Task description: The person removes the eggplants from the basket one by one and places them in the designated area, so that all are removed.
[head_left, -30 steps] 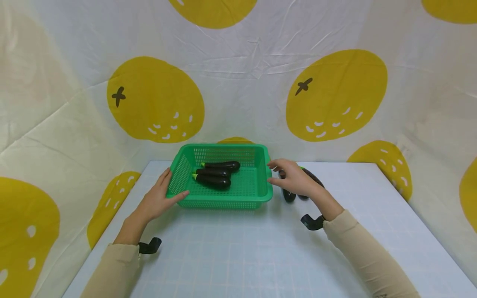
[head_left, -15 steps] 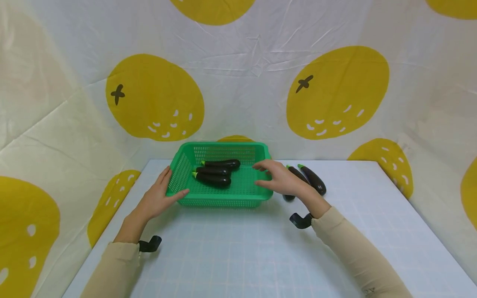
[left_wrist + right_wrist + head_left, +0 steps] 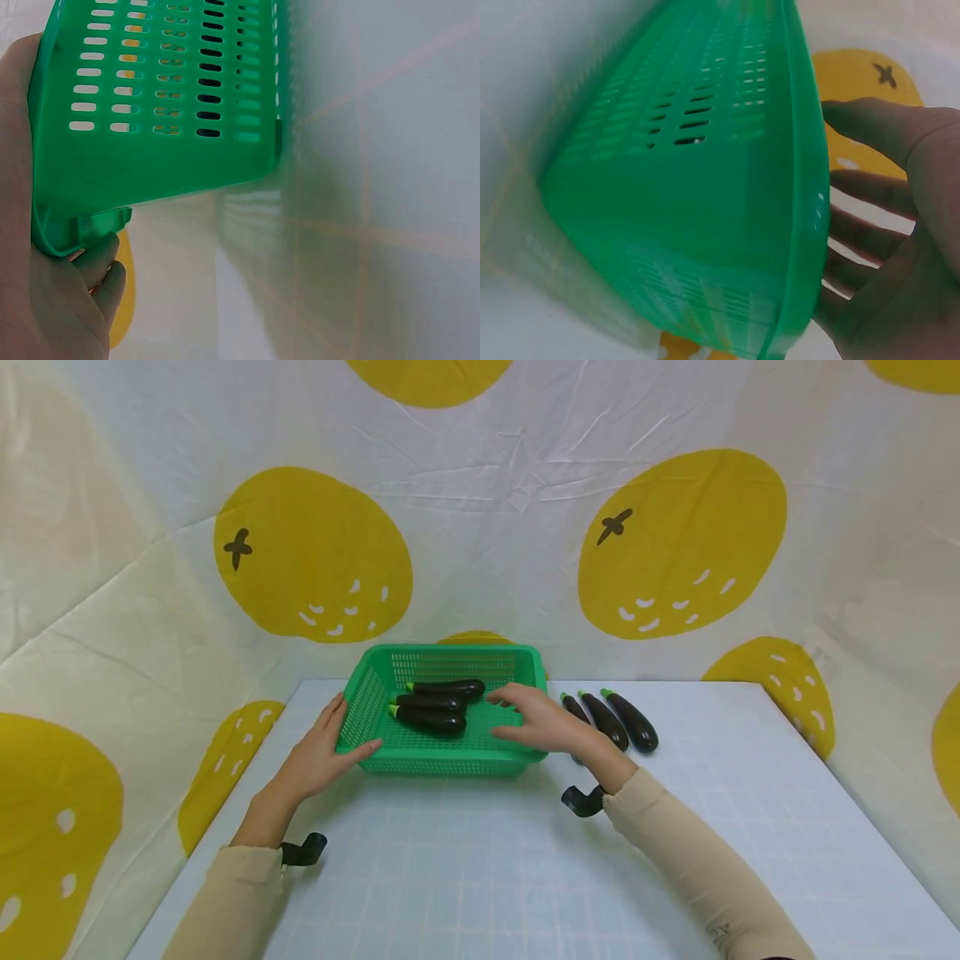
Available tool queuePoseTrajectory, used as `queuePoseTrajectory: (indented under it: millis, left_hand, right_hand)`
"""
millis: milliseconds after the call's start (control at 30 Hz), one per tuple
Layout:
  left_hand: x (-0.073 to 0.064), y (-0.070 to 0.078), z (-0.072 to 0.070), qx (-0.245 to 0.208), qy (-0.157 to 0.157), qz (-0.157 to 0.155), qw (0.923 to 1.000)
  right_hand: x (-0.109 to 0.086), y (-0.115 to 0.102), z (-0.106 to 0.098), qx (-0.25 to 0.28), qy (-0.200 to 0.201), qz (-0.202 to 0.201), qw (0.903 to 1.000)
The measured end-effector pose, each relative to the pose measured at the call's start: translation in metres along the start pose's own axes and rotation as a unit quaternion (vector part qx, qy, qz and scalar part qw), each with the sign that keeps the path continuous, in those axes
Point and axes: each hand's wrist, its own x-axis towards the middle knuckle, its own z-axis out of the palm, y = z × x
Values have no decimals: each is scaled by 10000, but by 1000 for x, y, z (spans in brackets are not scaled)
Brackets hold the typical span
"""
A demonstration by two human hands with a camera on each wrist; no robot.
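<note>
A green plastic basket (image 3: 450, 767) with slotted walls stands at the back of the table, three dark eggplants (image 3: 429, 720) lying in its left half. My left hand (image 3: 318, 760) holds the basket's front left corner, thumb over the front rim and fingers along the left side; in the left wrist view those fingers (image 3: 97, 259) bend round the rim. Above the basket's right half is my right hand (image 3: 536, 717), its fingers loosely bent with nothing between them. Beyond the basket's green rim in the right wrist view, the right hand's fingers (image 3: 866, 232) are spread.
Three more eggplants (image 3: 632, 722) lie side by side on the table, right of the basket, the nearest partly hidden by the right hand. A white cloth (image 3: 495, 552) with yellow fruit prints hangs behind. The table (image 3: 465, 877) has a pale checked cover.
My right hand has moved left from above the loose eggplants, across the basket's right rim, uncovering more of those eggplants. The left hand and the basket stay put.
</note>
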Motion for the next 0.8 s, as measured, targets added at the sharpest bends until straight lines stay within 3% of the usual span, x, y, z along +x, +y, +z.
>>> queuePoseTrajectory:
  millis: [633,800]
  left_hand:
    - [0,-1,0,-51,-40,63,10000]
    - [0,-1,0,-48,-36,72,10000]
  right_hand:
    - [36,-7,28,-497,-388,181,9978]
    - [46,-11,33,-351,-479,278,9979]
